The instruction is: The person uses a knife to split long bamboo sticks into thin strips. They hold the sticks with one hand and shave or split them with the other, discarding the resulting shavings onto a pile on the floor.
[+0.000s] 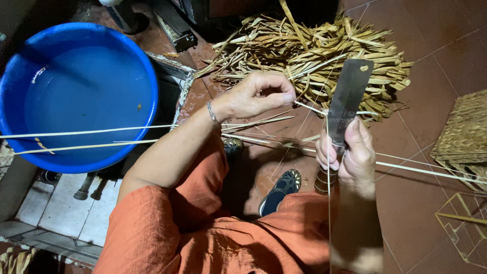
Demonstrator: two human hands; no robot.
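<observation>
Our right hand (pixel 350 149) grips a flat knife (pixel 347 101) upright; our left hand (pixel 256 94) pinches a thin pale strip (pixel 309 107) just beside the blade. We judge a slip could nick our left fingers or snap the strip.

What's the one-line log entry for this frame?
left hand: pinches thin strip | right hand: grips cleaver upright | blue basin on left
</observation>
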